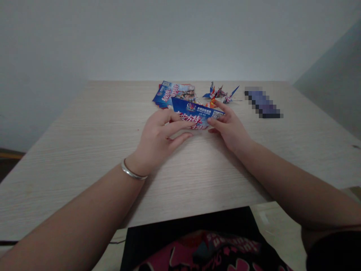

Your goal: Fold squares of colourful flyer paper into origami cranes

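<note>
Between my two hands is a blue printed flyer with red and white lettering and a small square code at its right end, tilted up off the table. My left hand, with a silver bangle at the wrist, grips its left side, fingers reaching across the front. At the right end, my right hand pinches the flyer between thumb and fingers. Just behind it lies a stack of similar flyers. Folded paper cranes of the same printed paper sit beyond my right hand.
A dark, pixelated flat object lies at the back right of the pale wooden table. A plain wall rises behind the table's far edge. Dark clothing with a pink print shows at the near edge.
</note>
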Motion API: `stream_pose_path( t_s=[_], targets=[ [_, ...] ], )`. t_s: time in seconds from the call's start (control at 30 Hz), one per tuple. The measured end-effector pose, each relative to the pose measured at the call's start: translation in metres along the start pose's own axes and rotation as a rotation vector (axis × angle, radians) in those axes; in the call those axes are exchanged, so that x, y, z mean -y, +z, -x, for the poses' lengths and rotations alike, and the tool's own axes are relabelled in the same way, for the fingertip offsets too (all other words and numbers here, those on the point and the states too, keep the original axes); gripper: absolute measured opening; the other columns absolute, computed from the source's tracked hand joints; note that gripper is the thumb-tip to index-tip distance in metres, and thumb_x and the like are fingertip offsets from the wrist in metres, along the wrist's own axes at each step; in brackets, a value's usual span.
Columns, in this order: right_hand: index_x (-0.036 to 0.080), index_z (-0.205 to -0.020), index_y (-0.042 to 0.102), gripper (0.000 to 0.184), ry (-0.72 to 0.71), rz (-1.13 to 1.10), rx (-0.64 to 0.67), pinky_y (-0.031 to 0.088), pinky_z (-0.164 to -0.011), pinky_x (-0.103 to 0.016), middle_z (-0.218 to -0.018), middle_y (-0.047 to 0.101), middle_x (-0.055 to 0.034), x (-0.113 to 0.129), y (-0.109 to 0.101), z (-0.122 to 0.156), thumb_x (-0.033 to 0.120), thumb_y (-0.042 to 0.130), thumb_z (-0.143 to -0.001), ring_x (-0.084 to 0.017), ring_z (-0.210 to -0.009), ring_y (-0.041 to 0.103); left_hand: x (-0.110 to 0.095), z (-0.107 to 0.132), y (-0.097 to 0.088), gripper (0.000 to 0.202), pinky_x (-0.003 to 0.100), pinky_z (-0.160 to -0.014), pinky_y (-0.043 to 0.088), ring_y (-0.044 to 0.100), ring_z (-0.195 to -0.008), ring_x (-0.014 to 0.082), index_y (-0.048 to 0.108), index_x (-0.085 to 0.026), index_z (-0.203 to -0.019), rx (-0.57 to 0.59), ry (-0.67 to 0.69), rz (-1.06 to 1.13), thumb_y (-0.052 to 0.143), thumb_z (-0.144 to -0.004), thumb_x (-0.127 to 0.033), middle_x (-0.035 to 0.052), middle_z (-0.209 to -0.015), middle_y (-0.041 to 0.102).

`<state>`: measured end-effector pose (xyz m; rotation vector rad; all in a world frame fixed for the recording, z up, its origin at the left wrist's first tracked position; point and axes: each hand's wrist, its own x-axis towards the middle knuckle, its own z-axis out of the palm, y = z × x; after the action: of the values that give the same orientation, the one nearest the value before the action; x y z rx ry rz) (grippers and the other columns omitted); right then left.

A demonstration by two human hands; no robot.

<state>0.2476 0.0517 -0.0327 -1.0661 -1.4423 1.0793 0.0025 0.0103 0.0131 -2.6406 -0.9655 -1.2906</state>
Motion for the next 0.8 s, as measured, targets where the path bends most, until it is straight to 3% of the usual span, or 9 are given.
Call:
stream_pose_path(
  t_s=[0.1,0.17,0.27,0.37,0.47,0.6,0.8],
  targets=[
    [0.031,-0.141,0.049,0.072,0.026,-0.106,0.006,0.065,-0.068,-0.038,-0.104,0.076,-0.0006,0.004,-0.002,-0.001,0.039,0.082,-0.077,-0.020,-0.081,0.074,0.006,0.004,0.007,0.047,0.040,-0.093,0.055,0.062,-0.108,0.0237,0.057,-0.024,-0.136,-0.077,-0.177,-0.011,0.071,-0.092,-0.035,0.0101,-0.119,0.064],
    [0.031,-0.131,0.057,0.065,0.036,-0.143,0.037,0.066,-0.077,-0.041,-0.105,0.078,0.0002,0.010,-0.001,0.001,0.040,0.086,-0.073,-0.021,-0.087,0.075,0.016,0.010,0.015,0.067,0.040,-0.092,0.057,0.061,-0.115,0.0249,0.043,-0.027,-0.146,-0.155,-0.309,0.004,0.075,-0.088,-0.037,0.0140,-0.134,0.057],
    [0.029,-0.115,0.065,0.047,0.052,-0.166,0.086,0.065,-0.090,-0.045,-0.106,0.079,0.0003,0.019,0.002,0.005,0.040,0.085,-0.074,-0.021,-0.097,0.075,0.028,0.017,0.024,0.073,0.039,-0.087,0.060,0.067,-0.111,0.0230,0.031,-0.028,-0.151,-0.187,-0.405,0.125,0.072,-0.091,-0.033,0.0146,-0.134,0.059],
    [0.028,-0.108,0.067,0.038,0.021,-0.172,0.055,0.063,-0.094,-0.044,-0.110,0.078,0.0004,0.021,0.003,0.006,0.040,0.083,-0.076,-0.020,-0.102,0.074,0.026,0.016,0.021,0.050,0.039,-0.087,0.061,0.070,-0.108,0.0223,0.045,-0.022,-0.143,-0.013,-0.344,0.268,0.062,-0.097,-0.028,0.0129,-0.126,0.069],
    [0.030,-0.105,0.067,0.033,-0.046,-0.149,0.013,0.061,-0.097,-0.043,-0.113,0.077,0.0015,0.017,0.001,0.003,0.043,0.080,-0.078,-0.019,-0.106,0.072,0.016,0.009,0.012,0.030,0.042,-0.092,0.060,0.071,-0.106,0.0228,0.065,-0.024,-0.123,0.144,-0.247,0.238,0.067,-0.094,-0.031,0.0071,-0.118,0.075],
    [0.030,-0.097,0.068,0.029,-0.039,-0.163,0.023,0.059,-0.098,-0.042,-0.107,0.077,0.0024,0.012,-0.002,0.000,0.049,0.078,-0.079,-0.018,-0.102,0.071,0.013,0.006,0.008,0.029,0.054,-0.108,0.048,0.067,-0.115,0.0275,0.069,-0.025,-0.116,0.183,-0.145,0.068,0.074,-0.088,-0.033,0.0077,-0.117,0.075],
    [0.029,-0.095,0.067,0.046,-0.007,-0.119,0.025,0.058,-0.092,-0.037,-0.099,0.074,0.0016,0.012,0.005,0.000,0.063,0.083,-0.069,-0.017,-0.094,0.069,0.015,0.007,0.009,0.027,0.069,-0.121,0.023,0.060,-0.118,0.0313,0.072,-0.027,-0.105,0.329,-0.060,-0.140,0.081,-0.081,-0.036,0.0050,-0.110,0.073]
  ],
)
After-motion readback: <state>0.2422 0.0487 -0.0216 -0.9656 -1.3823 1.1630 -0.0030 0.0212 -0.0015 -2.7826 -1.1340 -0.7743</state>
